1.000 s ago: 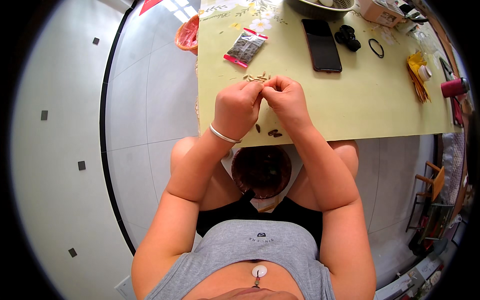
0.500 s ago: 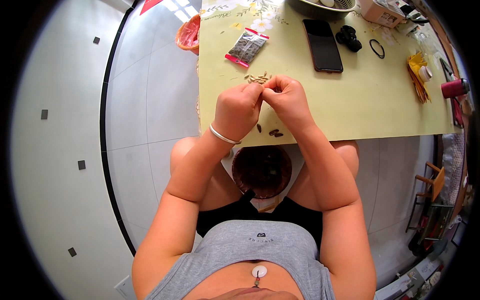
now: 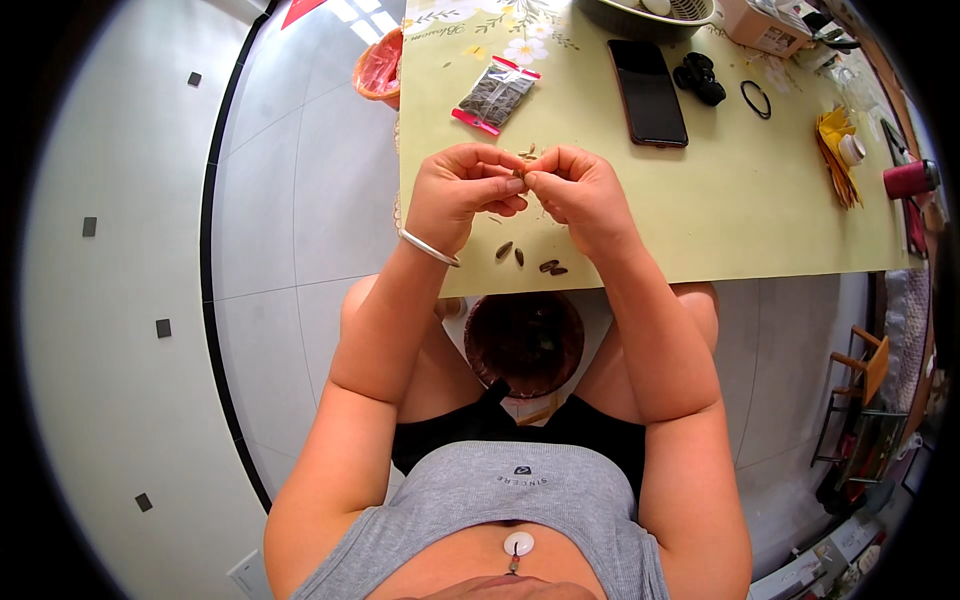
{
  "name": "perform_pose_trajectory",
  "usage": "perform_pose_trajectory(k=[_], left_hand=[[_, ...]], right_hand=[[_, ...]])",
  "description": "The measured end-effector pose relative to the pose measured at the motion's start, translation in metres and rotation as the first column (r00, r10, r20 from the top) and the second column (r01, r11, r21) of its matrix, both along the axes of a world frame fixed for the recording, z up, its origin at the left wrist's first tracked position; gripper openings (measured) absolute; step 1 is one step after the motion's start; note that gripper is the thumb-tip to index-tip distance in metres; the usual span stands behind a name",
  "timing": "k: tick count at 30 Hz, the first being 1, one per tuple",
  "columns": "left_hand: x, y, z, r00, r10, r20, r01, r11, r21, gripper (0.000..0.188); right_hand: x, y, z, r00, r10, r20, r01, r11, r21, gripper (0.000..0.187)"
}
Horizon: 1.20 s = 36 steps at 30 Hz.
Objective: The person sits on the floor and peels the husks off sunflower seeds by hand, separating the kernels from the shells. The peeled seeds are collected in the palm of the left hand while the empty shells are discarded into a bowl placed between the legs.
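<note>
Over the near part of the table, my left hand [image 3: 458,192] and my right hand [image 3: 585,195] meet fingertip to fingertip. Both pinch a small brown sunflower seed [image 3: 519,173], mostly covered by the fingers. Just beyond them lie pale shelled kernels [image 3: 529,152], partly hidden by my hands. Nearer the table's edge are several dark unshelled seeds [image 3: 551,267], two of them below my left fingers. A clear packet with red ends [image 3: 497,96], filled with dark seeds, rests farther off to the left.
A dark bin [image 3: 523,345] stands between my knees below the table edge. On the table are a black phone [image 3: 648,92], a small black device [image 3: 699,78], a black hair tie [image 3: 756,99] and a basket [image 3: 640,18]. An orange bin [image 3: 379,68] stands left of the table.
My hands have moved slightly apart, and my left hand has shifted left with its fingers less curled. Another dark seed and part of the table below it are now uncovered.
</note>
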<state>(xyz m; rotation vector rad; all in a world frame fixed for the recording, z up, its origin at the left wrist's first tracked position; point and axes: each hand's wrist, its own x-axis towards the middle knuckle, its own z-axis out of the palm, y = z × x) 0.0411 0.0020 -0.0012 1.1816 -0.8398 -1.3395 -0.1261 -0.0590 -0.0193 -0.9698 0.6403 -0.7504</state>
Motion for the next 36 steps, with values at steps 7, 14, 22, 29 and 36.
perform_pose_trajectory(k=[7, 14, 22, 29, 36], left_hand=[[-0.004, -0.002, -0.002, 0.996, 0.014, 0.090, -0.005, 0.996, -0.094, 0.012], [-0.019, 0.003, -0.005, 0.822, 0.175, 0.542, -0.022, 0.961, -0.277, 0.014], [-0.023, 0.002, -0.007, 0.763, 0.266, 0.589, -0.023, 0.922, -0.386, 0.010], [-0.004, 0.000, -0.006, 0.646, 0.208, 0.734, 0.002, 0.962, -0.274, 0.006], [-0.004, 0.002, 0.000, 0.478, 0.328, 0.815, 0.088, 0.905, -0.416, 0.012]], right_hand=[[-0.001, -0.002, -0.004, 1.000, -0.006, 0.009, 0.006, 0.999, 0.039, 0.006], [0.001, -0.001, -0.005, 0.999, -0.033, 0.031, 0.031, 0.997, 0.068, 0.006], [0.000, -0.001, -0.004, 0.999, -0.027, 0.033, 0.024, 0.996, 0.086, 0.008], [-0.007, -0.011, -0.002, 0.976, -0.074, 0.203, 0.026, 0.972, 0.233, 0.008], [-0.005, -0.012, -0.008, 0.983, -0.063, 0.172, 0.018, 0.968, 0.250, 0.015]])
